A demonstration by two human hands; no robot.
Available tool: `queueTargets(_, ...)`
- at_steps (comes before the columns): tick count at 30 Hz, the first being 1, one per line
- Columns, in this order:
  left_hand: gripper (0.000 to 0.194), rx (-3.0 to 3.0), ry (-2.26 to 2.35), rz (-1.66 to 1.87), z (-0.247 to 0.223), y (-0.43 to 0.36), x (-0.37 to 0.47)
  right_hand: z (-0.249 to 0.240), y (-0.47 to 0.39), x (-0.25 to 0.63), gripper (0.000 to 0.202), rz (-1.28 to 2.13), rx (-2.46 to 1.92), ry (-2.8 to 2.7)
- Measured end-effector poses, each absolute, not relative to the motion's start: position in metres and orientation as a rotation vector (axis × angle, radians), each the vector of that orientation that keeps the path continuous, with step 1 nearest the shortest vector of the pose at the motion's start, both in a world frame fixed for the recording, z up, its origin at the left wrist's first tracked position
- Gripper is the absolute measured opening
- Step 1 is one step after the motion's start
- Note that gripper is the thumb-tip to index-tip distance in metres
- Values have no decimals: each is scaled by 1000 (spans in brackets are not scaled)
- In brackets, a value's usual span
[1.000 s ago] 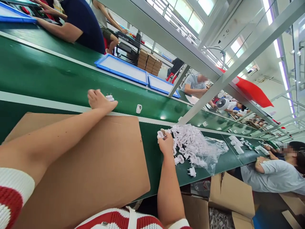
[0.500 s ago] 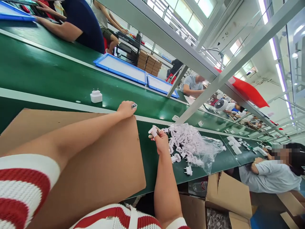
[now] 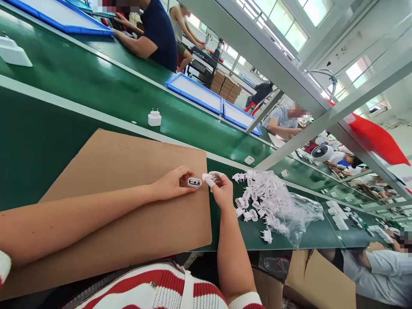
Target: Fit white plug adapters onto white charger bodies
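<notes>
Above the cardboard sheet (image 3: 154, 219), my left hand (image 3: 174, 182) grips a white charger housing (image 3: 194, 183), its open end facing right and showing parts inside. My right hand (image 3: 222, 189) is closed on a white plug cap (image 3: 210, 178), close to the housing's open end; whether the two touch I cannot tell. Pale covers sit on some right fingertips. To the right of that hand lies a heap of white plug caps (image 3: 257, 193), partly in a clear plastic bag (image 3: 302, 210). A single plug cap (image 3: 266, 236) lies in front of the heap.
On the green conveyor belt (image 3: 106, 98) stand a white charger (image 3: 155, 117) and a larger-looking one (image 3: 14, 51) at far left. Blue-rimmed trays (image 3: 196, 92) line its far side. A metal post (image 3: 270, 156) rises behind the heap. Open cartons (image 3: 322, 274) stand below right. Co-workers sit nearby.
My left hand has come back from the belt's edge to over the cardboard with the charger housing. My right hand has brought the plug cap beside it. The view has shifted left.
</notes>
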State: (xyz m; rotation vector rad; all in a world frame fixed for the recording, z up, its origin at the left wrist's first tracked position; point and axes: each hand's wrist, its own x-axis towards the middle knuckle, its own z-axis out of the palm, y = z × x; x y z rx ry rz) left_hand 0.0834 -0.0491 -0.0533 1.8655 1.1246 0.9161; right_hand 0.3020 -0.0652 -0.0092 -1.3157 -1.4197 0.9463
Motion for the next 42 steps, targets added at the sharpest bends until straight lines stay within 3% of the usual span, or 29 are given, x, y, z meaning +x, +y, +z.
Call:
queueTargets(5,53,1814,1041,929,-54,-48,85,-13,-71,290,10,513,-1279,-1777)
queueTargets(10,51,1834,1061,926,-55,-46,84,-19,-69,290,40,389,-1329,-2017)
queueTargets(19,50,1780,1050,894,-59,-43,84,-13,-71,280,41,102,-1375,-2310)
queueTargets(26,49,1721,1077,893,-61,-45,85,0,-67,270,25,112,-1589,-2324)
queueTargets(37,42,1958,1082,948,-50,-54,86,-38,-71,273,19,245,-1633,-1994)
queueTargets(39,40,2023,1053,935,-48,-53,86,-41,-71,274,22,315,-1597,-1941)
queueTargets(42,46,1966,1071,897,-48,-52,87,-40,-64,281,43,462,-1481,-1798)
